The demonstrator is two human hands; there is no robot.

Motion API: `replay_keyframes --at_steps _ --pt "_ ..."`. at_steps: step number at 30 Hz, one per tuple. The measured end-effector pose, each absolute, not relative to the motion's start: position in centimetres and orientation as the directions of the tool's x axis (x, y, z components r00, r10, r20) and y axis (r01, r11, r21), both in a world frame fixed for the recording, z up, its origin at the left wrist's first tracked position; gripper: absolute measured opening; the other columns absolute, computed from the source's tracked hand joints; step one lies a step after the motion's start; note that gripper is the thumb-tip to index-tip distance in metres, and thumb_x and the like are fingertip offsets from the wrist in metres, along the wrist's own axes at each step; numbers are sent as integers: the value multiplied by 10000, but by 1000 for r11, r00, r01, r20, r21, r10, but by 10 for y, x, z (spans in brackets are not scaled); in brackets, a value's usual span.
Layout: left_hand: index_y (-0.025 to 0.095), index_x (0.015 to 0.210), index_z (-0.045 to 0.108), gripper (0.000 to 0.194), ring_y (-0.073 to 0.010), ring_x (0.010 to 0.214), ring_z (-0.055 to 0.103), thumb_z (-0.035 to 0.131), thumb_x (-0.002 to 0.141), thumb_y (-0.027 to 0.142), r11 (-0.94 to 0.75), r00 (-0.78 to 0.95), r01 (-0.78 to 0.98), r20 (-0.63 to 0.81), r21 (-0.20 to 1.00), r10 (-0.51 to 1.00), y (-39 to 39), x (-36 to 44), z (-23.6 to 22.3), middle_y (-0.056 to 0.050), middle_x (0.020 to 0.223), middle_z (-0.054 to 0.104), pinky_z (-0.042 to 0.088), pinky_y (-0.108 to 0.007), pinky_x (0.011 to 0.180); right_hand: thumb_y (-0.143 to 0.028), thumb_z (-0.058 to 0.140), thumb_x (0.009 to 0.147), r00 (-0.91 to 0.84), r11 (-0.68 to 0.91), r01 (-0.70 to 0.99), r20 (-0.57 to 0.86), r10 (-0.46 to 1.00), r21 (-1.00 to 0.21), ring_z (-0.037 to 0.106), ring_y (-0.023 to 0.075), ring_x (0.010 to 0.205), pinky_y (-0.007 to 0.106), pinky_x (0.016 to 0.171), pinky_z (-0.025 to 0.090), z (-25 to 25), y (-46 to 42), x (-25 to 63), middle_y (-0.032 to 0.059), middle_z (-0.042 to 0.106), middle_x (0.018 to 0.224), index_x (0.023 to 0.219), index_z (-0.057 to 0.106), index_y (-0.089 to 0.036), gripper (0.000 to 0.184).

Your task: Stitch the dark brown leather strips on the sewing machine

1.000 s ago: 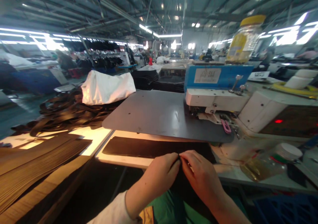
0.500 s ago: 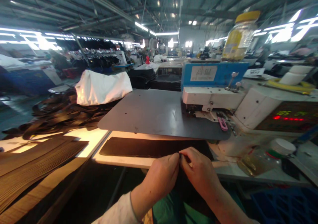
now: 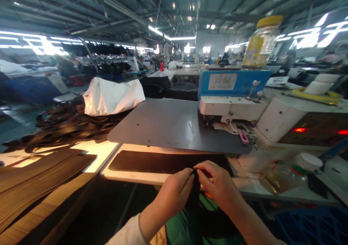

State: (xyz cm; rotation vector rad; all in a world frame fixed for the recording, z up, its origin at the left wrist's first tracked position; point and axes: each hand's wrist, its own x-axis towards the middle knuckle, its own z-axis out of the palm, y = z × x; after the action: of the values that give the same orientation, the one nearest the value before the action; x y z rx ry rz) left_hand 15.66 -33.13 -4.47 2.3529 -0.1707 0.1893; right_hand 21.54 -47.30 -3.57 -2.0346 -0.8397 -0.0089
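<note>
Limp, dull black cloth (image 3: pixel 193 193), narrow at the pinched top.

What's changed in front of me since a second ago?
The dark cloth seems to have swung left, baring green clothing by the right hand. The left hand and right hand still pinch it; nothing was let go. The pink clippers and white bag stayed put.

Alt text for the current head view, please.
The left hand and right hand pinch a dark fabric piece before a pale tabletop. A flat grey plate lies beyond; a blue and white sewing machine stands at right and a layered stack of brown strips at left.
</note>
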Motion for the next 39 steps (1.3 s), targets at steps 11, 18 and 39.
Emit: replay_keyframes --at_steps 11,18,39 --pt "157 779 491 201 -134 603 533 311 862 190 -836 946 -317 218 449 -242 -327 153 -46 -26 662 557 378 -221 547 -161 423 793 775 -472 600 323 543 -646 563 133 688 236 616 425 -42 -466 214 14 605 732 793 582 -196 163" --pt "145 845 546 240 -120 717 537 361 874 296 -503 971 -157 226 850 78 -321 157 -48 -20 768 587 435 -208 661 -300 452 807 791 -208 434 260 553 -877 571 141 812 246 718 448 -47 -468 220 20 623 843 871 590 -200 182" --pt "126 766 610 183 -137 740 549 537 759 293 -299 977 -49 107 953 183 -309 162 -39 -17 739 606 423 -215 692 -356 442 803 810 -254 323 128 572 -912 523 120 653 197 536 395 -54 -460 203 -13 557 677 739 570 -194 217"
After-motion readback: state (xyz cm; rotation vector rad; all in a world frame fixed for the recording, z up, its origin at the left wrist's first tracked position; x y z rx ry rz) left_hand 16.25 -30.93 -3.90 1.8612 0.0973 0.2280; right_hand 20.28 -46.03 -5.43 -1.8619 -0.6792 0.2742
